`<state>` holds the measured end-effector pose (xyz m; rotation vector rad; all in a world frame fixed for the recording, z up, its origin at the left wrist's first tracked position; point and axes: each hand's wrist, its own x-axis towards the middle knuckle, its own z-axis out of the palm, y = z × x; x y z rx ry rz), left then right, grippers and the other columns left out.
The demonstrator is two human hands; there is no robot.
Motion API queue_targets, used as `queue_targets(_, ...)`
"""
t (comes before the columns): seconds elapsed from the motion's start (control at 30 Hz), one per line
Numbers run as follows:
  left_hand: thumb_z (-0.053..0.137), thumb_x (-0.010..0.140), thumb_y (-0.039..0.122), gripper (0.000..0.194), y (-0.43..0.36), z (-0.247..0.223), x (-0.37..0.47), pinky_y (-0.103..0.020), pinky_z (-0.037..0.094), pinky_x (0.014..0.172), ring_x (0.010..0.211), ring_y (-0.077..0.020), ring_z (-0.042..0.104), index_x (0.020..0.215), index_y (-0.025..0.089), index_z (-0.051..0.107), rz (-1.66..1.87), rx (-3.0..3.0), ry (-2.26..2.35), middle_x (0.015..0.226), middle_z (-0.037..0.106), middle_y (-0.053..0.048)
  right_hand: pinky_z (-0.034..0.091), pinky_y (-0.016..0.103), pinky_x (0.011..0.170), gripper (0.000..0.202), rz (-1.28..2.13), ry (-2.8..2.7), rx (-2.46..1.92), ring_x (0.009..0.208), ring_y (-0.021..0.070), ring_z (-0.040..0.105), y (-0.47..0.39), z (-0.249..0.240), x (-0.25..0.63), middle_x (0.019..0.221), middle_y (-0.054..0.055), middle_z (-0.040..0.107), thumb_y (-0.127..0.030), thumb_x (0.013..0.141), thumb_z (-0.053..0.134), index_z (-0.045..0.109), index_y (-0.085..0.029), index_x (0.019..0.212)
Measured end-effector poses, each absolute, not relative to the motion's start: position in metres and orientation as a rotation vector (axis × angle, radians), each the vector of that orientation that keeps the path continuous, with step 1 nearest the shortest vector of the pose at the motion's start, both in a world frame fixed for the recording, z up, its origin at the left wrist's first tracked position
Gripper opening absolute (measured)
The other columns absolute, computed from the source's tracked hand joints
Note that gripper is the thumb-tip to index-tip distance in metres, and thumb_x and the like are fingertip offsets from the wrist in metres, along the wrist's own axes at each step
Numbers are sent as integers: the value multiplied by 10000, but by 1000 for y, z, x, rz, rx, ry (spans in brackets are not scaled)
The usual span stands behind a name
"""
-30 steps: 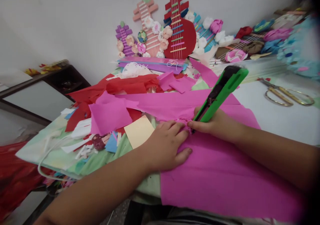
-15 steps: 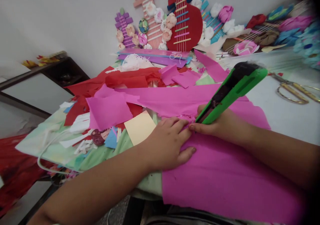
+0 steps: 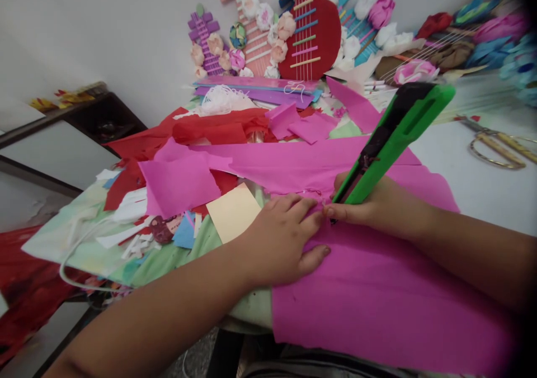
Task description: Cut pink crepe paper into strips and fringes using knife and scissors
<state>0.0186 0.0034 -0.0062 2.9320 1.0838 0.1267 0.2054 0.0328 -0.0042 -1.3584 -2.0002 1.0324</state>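
Wrapped around a green and black box cutter [image 3: 390, 143], my right hand [image 3: 373, 207] tilts it with the tip down on a large pink paper sheet [image 3: 377, 299]. The fingers behind the handle are partly hidden. My left hand [image 3: 289, 238] lies flat on the sheet's left part, fingers stretched toward the cutter's tip and thumb apart. Just beyond the fingertips the pink paper is crumpled. A cream paper square [image 3: 234, 212] lies beside my left wrist.
Pink scraps [image 3: 180, 179], red paper [image 3: 213, 126] and white string [image 3: 224, 99] cover the table's left and back. Scissors [image 3: 497, 143] lie at the right. Guitar-shaped crafts [image 3: 312, 42] with paper flowers lean on the wall. The sheet hangs over the front edge.
My right hand and the box cutter have shifted slightly to the right. My left hand stays in place on the sheet. The view has tilted a little.
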Motion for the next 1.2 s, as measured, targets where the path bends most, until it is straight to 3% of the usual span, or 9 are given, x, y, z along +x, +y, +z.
queue_targets(0.23, 389, 822, 432, 465, 4, -6, 18, -468, 310, 939, 1111, -279, 394, 1170, 136, 472, 126, 2914, 1081, 1226, 455, -122, 360, 241, 502, 317, 1031, -2030, -1318, 544, 114, 481, 33, -4, 204, 558, -13, 526, -480, 620, 611, 522, -177, 594)
queue_targets(0.63, 385, 825, 429, 456, 3, -6, 19, -466, 307, 947, 1119, -275, 392, 1159, 135, 484, 135, 2918, 1080, 1234, 455, -126, 315, 230, 467, 356, 962, -2053, -1356, 482, 92, 421, 32, -3, 202, 479, -32, 446, -516, 600, 606, 506, -176, 558)
queue_targets(0.97, 405, 816, 437, 467, 4, -8, 19, -472, 308, 949, 1110, -279, 394, 1162, 130, 471, 149, 2934, 1079, 1209, 466, -134, 361, 258, 524, 359, 939, -2029, -1372, 555, 135, 497, 34, -6, 202, 550, -6, 541, -524, 588, 611, 527, -175, 588)
queue_targets(1.2, 405, 815, 434, 471, 4, -6, 18, -465, 320, 940, 1092, -282, 404, 1157, 119, 484, 145, 2942, 1078, 1183, 481, -137, 352, 244, 515, 356, 984, -1977, -1403, 549, 119, 466, 34, -4, 205, 543, -13, 509, -507, 587, 614, 503, -169, 580)
